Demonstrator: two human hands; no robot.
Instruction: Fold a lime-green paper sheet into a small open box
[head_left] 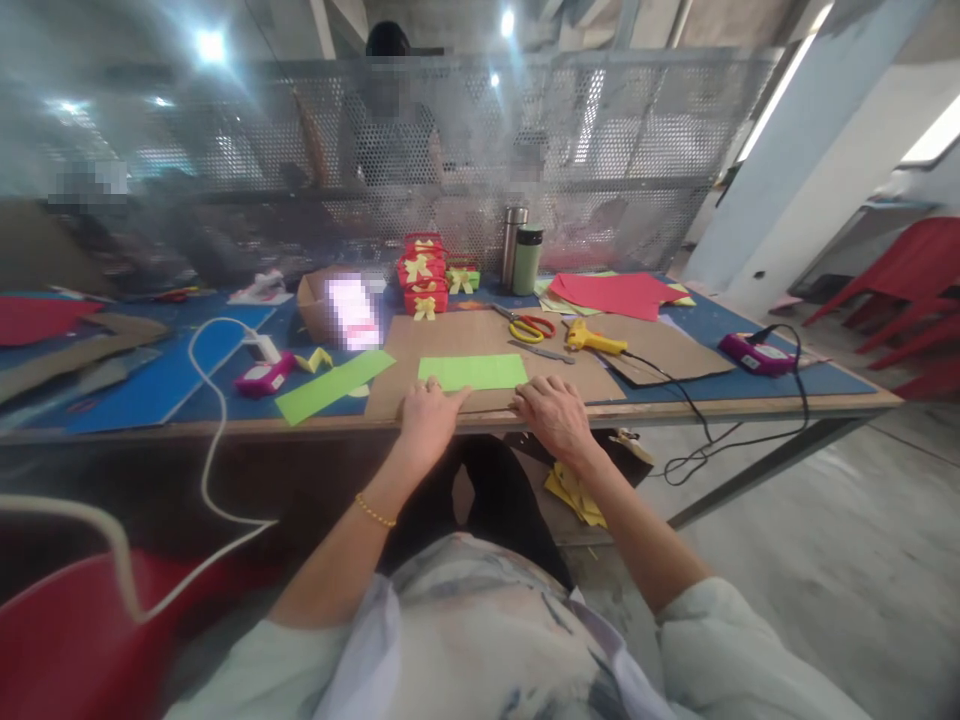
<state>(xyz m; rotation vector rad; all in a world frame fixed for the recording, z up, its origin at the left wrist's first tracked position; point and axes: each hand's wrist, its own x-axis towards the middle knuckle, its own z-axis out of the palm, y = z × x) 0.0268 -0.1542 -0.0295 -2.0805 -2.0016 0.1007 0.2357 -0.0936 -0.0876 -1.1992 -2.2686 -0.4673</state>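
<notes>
A light green paper strip (484, 372) with a faint crease lies on a brown cardboard sheet (386, 378) before me. My left hand (429, 415) is at its near left corner, fingers on the paper and thumb along the near edge. At the near right corner, my right hand (553, 412) has its fingers bent and pressed together against the strip; their tips are partly hidden. Another green strip (334, 388) lies slantwise to the left. Beyond the paper are scissors (523, 327) with yellow and red handles, a grey blade-like tool (544, 352) and a yellow glue gun (596, 339).
Small red boxes with yellow bows (425, 280) are stacked at the back, near a green tumbler (528, 260) and a steel flask (513, 245). Red paper sheets (619, 293) lie right. Purple power sockets (757, 354) with cords flank the work area. A person sits behind the mesh panel (555, 140).
</notes>
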